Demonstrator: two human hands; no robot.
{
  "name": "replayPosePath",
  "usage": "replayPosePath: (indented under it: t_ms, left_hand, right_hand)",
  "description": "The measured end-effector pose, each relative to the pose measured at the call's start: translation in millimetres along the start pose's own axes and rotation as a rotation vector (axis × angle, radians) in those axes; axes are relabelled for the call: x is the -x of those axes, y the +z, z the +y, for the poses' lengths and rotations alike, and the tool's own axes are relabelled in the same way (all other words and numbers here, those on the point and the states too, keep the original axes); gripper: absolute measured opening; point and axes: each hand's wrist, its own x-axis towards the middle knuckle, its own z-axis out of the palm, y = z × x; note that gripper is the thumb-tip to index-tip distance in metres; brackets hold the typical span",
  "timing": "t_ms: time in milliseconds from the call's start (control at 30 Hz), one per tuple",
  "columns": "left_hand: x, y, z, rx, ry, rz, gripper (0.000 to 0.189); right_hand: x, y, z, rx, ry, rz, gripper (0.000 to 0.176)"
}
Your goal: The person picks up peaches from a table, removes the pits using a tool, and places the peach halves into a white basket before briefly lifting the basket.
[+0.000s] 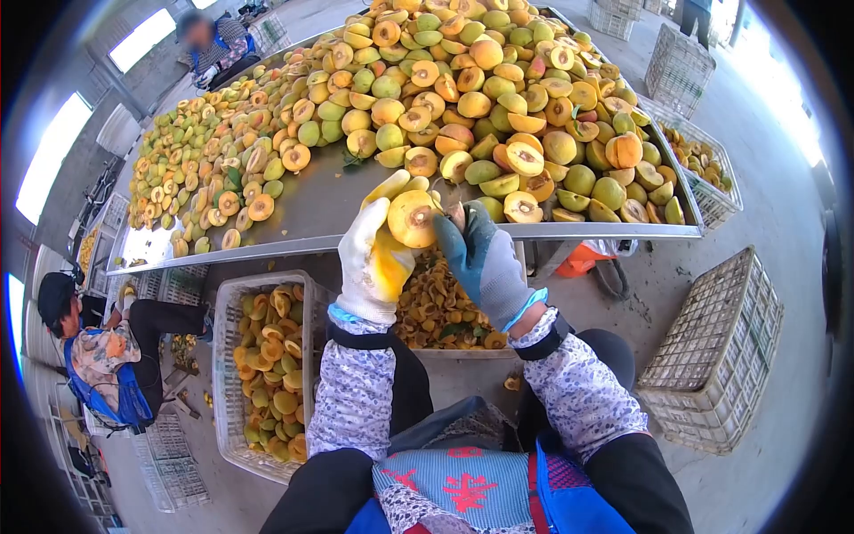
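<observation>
While left hand [374, 258], gloved, cups fruit half [414, 218] cut face toward camera, just above front edge of table [320, 206], right hand [485, 258] pinches at its rim. Tool in there? Can't tell. Risk imo: gloves likely slick, grip slips, half drops past crate [221, 374] onto floor. Elbow bump could also roll fruit pile [463, 98] off the edge.

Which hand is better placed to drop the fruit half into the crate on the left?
Probably left: the left hand grips the fruit half and is nearer that crate; the right hand only touches its edge.
</observation>
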Motion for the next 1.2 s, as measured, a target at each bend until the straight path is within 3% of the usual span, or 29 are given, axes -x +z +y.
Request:
replayPosePath:
  t_ms: [233, 333, 533, 633, 833, 900, 967, 1000, 1100, 1167, 1200]
  left_hand:
    - [-2, -7, -15, 0.182, 0.078, 0.002, 0.043]
    - [-4, -6, -26, 0.068, 0.110, 0.163, 0.037]
    - [-2, 9, -25, -0.088, 0.176, 0.249, 0.043]
    - [-3, 10, -26, -0.077, 0.172, 0.225, 0.044]
    - [4, 18, -22, -0.089, 0.131, 0.265, 0.049]
    - [3, 19, -21, -0.045, 0.092, 0.305, 0.049]
    - [-3, 13, -19, -0.027, 0.045, 0.317, 0.048]
    - [-4, 10, -18, -0.056, 0.035, 0.321, 0.047]
    - [-7, 21, -5, -0.204, 0.024, 0.342, 0.044]
    - [-6, 16, -5, -0.267, 0.032, 0.364, 0.044]
    - [-6, 16, -9, -0.275, 0.050, 0.375, 0.044]
  right_hand:
    - [17, 8, -5, -0.054, 0.038, -0.149, 0.030]
    - [19, 22, 4, -0.222, 0.021, -0.107, 0.032]
    - [24, 11, -9, 0.133, -0.015, -0.157, 0.035]
    - [26, 16, -3, 0.098, -0.007, -0.144, 0.036]
    - [27, 22, 1, -0.335, 0.074, -0.244, 0.046]
    - [28, 16, -8, -0.279, 0.201, -0.349, 0.040]
    - [31, 24, 7, -0.405, 0.202, -0.370, 0.041]
    - [29, 18, -3, -0.316, 0.172, -0.365, 0.040]
    - [27, 15, -12, -0.538, 0.329, -0.511, 0.045]
    - [27, 33, 19, -0.441, 0.333, -0.541, 0.048]
    - [31, 35, 15, -0.477, 0.228, -0.457, 0.050]
